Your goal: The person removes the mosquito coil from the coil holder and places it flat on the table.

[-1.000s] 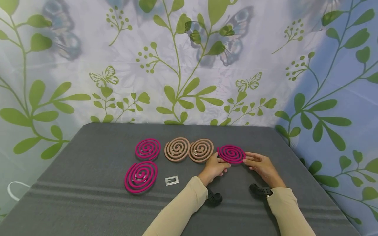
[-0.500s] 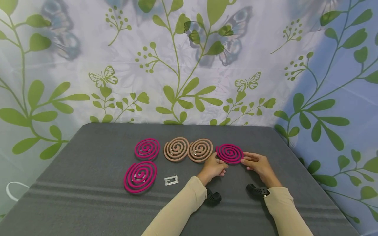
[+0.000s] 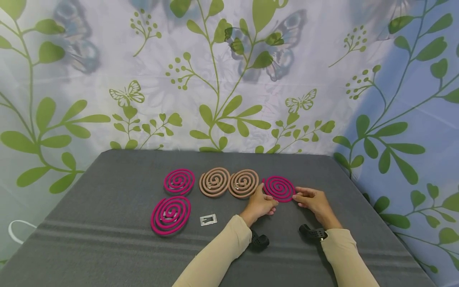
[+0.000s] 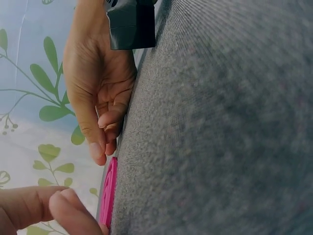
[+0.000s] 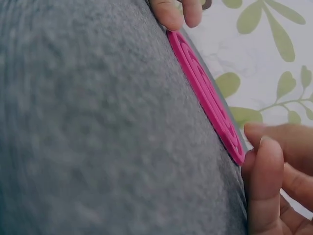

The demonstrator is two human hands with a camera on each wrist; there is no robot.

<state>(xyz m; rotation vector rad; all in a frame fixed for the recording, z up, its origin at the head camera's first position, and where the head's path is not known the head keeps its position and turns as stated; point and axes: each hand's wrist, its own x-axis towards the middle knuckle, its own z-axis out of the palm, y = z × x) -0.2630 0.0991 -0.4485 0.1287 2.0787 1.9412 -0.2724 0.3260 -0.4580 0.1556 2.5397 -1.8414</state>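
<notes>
A magenta mosquito coil lies at the right end of the back row on the grey cloth. At its left and near edge, my left hand holds the rim with thumb and index finger. My right hand has its thumb and fingertips at the opposite rim, where the right wrist view shows them pinched close around the coil's end. In the left wrist view the magenta coil appears edge-on, low against the cloth. Two tan mosquito coils, the nearer tan coil and its neighbour, sit left of my left hand.
Farther left lie two more magenta coils, one at the back and one in front. A small metal coil stand rests on the grey table cloth. A leaf-patterned curtain hangs behind the table.
The magenta coil between my hands has shifted slightly left since a second ago, and its near edge has tipped down a little. My right hand moved slightly left; the other coils stay put.
</notes>
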